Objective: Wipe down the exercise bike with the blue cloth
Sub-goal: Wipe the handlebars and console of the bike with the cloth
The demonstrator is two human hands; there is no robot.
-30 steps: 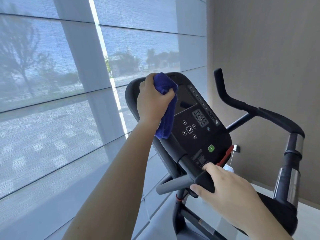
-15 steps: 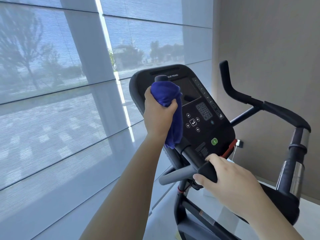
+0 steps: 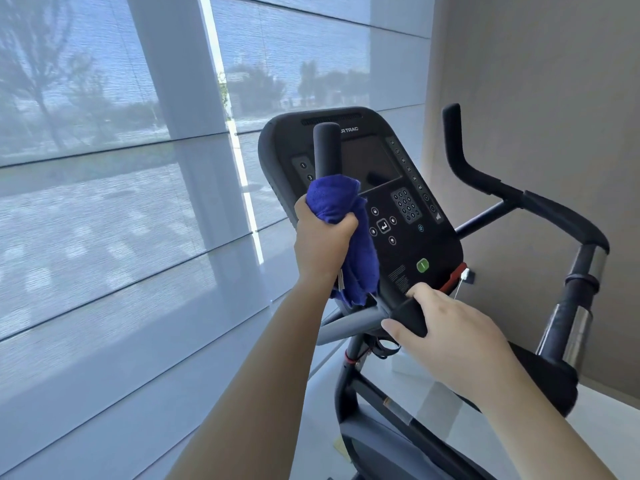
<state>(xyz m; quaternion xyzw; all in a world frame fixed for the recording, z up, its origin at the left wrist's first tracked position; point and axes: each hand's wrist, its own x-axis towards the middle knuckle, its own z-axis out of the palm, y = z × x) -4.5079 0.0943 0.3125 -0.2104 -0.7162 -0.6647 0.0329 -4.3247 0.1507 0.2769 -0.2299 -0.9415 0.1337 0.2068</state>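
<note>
**Cloth wrapped on left horn, bike steadied**

Right hand is near right, fingers and thumb curled round the near bar grip, bracing the exercise bike; the bike looks heavy and rigid, unlikely to shift; further in, left arm extended, left hand fisted on the blue cloth, bunched round the upright left horn before the console; cloth is soft, light, with a loose tail hanging below the fist; probably best held bunched.

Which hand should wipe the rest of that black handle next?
Probably the left hand. It grips the blue cloth around the upright handle, so it can just slide along. The right hand has no cloth and holds the black grip lower down.
</note>
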